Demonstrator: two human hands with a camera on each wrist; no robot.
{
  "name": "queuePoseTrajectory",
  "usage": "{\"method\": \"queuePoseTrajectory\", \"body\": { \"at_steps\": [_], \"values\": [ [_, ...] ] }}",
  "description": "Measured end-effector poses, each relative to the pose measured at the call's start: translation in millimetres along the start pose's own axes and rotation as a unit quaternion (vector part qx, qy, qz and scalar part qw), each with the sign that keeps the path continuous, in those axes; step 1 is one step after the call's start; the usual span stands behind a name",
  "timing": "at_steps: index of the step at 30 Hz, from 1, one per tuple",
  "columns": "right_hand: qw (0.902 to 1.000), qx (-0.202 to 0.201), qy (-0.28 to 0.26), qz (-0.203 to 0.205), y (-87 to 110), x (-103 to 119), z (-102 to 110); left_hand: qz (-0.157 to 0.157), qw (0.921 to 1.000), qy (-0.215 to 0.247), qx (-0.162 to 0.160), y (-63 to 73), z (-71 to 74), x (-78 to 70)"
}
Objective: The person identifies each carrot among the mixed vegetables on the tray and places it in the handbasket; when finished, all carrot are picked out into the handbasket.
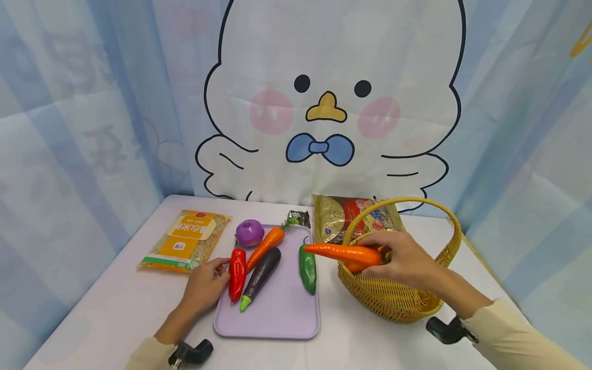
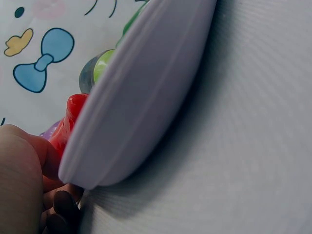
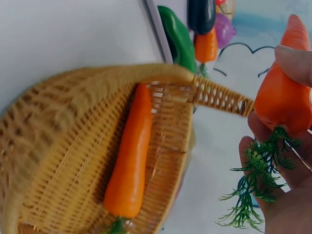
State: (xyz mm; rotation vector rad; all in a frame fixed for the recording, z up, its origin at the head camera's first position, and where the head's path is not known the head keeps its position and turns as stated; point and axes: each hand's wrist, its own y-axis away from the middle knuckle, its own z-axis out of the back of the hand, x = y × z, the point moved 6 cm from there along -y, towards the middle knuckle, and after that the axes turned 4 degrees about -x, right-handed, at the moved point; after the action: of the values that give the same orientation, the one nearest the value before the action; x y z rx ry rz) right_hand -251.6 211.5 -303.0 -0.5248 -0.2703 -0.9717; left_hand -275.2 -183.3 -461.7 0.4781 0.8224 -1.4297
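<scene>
My right hand (image 1: 400,257) holds an orange carrot (image 1: 344,252) over the wicker basket (image 1: 393,308), its tip pointing left. Green leafy tops hang from that carrot in the right wrist view. A second carrot (image 3: 129,156) lies inside the basket. At the left side of the lilac tray (image 1: 277,324), my left hand (image 1: 205,288) grips the rim, with fingers above and below it in the left wrist view. Right beside those fingers is a red pepper (image 1: 237,275). The tray also carries an eggplant (image 1: 262,275), a third carrot (image 1: 265,247), a purple onion (image 1: 250,233) and a green pepper (image 1: 307,270).
A yellow bag of grain (image 1: 187,239) lies left of the tray. Behind the basket is a red and gold food bag (image 1: 337,218), with a small black packet (image 1: 299,218) to its left. The basket's tall handle (image 1: 455,226) arches over it. Curtains with a cartoon print surround the table.
</scene>
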Motion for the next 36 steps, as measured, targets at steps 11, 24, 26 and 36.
{"method": "queuePoseTrajectory", "body": {
  "at_steps": [11, 24, 26, 36],
  "values": [
    [0.9977, 0.013, 0.024, -0.061, 9.7, -32, 11, 0.005, 1.0000, 0.000, 0.001, -0.1, 0.2, -0.4],
    [0.9952, 0.036, 0.014, -0.090, 13.9, -64, 5, 0.008, 1.0000, -0.001, 0.003, 0.0, -0.9, 1.4],
    [0.9948, 0.042, 0.013, -0.092, 14.4, -69, 4, 0.008, 1.0000, -0.001, 0.004, 0.1, -1.2, 1.6],
    [0.9918, 0.061, 0.034, -0.107, 14.4, -97, 0, 0.005, 1.0000, -0.004, 0.002, -0.4, -0.7, 0.9]
  ]
}}
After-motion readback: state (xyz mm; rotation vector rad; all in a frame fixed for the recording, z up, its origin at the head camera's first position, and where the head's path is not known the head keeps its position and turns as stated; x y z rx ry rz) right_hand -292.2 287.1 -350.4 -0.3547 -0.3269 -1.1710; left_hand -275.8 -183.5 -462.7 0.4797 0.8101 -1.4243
